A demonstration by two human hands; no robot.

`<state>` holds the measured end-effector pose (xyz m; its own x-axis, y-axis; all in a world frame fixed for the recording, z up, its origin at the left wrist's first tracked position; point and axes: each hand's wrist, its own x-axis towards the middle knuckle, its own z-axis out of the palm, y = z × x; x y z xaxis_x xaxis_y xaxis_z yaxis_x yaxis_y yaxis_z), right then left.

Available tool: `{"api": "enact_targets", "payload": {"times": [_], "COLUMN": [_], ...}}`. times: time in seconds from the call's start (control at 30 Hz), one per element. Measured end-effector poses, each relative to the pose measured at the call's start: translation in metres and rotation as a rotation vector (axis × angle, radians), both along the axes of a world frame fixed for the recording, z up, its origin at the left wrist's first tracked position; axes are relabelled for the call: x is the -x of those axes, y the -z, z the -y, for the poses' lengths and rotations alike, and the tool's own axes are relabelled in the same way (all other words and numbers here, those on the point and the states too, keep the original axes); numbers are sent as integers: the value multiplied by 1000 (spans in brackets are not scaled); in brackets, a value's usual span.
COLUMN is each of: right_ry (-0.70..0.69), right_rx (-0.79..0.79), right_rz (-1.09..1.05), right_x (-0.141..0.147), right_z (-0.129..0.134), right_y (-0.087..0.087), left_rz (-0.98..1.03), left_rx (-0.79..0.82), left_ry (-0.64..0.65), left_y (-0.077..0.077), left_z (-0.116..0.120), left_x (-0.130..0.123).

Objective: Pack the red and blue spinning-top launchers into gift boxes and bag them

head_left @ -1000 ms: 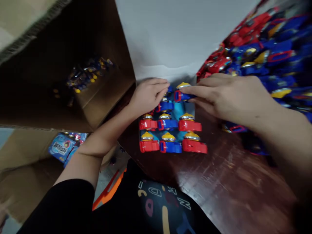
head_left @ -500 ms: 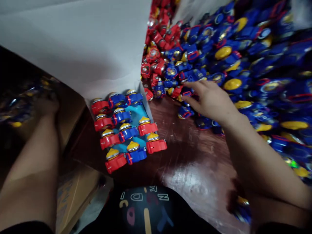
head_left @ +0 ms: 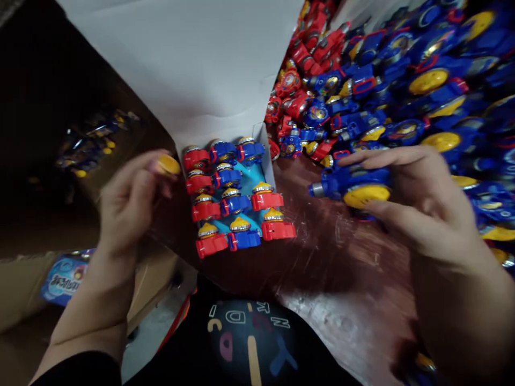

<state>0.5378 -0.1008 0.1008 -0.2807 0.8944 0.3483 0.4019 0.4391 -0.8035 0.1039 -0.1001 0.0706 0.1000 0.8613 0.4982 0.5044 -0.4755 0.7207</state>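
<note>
My left hand (head_left: pixel 131 201) pinches a small round piece with a yellow top (head_left: pixel 168 164), beside the left wall of a white box. My right hand (head_left: pixel 430 214) is closed on a blue plastic toy (head_left: pixel 338 182) with a yellow round disc and a grey tip, held above the brown table. In the white box (head_left: pixel 181 64), whose large flap stands raised, red toys (head_left: pixel 200 210) and blue toys (head_left: pixel 235 202) sit in rows on a light-blue insert (head_left: pixel 254 172). Their silver-rimmed yellow discs face up.
A large heap of blue toys (head_left: pixel 438 91) covers the right side of the brown table (head_left: pixel 322 257), with red toys (head_left: pixel 298 80) behind the box. At the left are more small pieces (head_left: pixel 94 139) and a cardboard carton (head_left: pixel 155 273).
My right hand has lifted a blue toy from the heap and drawn it nearer. My left hand has come up from the left pieces to the box's side, holding the yellow-topped piece. The view has shifted.
</note>
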Motion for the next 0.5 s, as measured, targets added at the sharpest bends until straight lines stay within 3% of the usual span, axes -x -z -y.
{"api": "enact_targets", "payload": {"times": [0.1,0.2,0.37,0.5], "right_ry": [-104,-129,-114,-20], "right_rx": [-77,-209,-368,-437], "right_rz": [-250,-303,-313,-272], "right_x": [58,100,113,116], "right_z": [16,19,15,23], "right_y": [-21,-19,-2,-1], "left_rz": [84,141,57,-77], "left_rx": [227,263,205,-92], "left_ry": [232,385,430,283], "left_y": [-21,-29,-27,-14], "left_z": [41,48,45,45], "left_x": [-57,-83,-85,-90]}}
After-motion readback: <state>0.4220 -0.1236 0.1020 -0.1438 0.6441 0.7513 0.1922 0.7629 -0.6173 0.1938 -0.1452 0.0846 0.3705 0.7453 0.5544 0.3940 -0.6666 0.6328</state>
